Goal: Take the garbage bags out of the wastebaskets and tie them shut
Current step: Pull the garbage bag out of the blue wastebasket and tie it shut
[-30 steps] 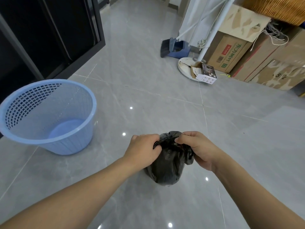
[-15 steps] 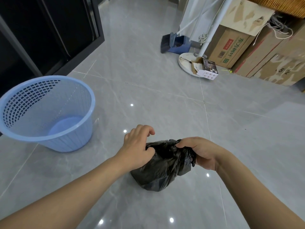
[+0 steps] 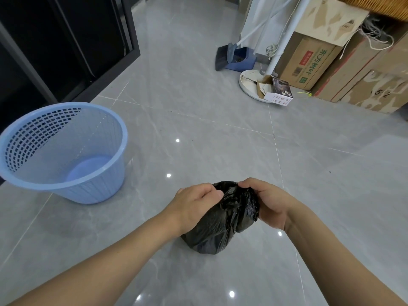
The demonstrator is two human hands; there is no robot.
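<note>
In the lower middle of the frame a black garbage bag (image 3: 223, 221) sits on the grey tiled floor (image 3: 198, 107), its gathered top bunched between two bare hands. The left hand (image 3: 194, 206) comes in from the lower left and holds the left side of the bag's neck, its grip closed on the plastic with the fingers curled over the crumpled top. The right hand (image 3: 268, 204) comes in from the lower right and pinches the right side of the neck, thumb and fingers closed tight on the film. The two hands lie close together, with only the bag's bunched top between them.

At the left of the frame stands a light blue mesh wastebasket (image 3: 64, 151), upright on the floor, with no bag in it, well apart from the bag. Cardboard boxes (image 3: 309, 60) are stacked in the upper right, with a white pole stand (image 3: 251, 82) and a blue dustpan (image 3: 238, 60) beside them.
</note>
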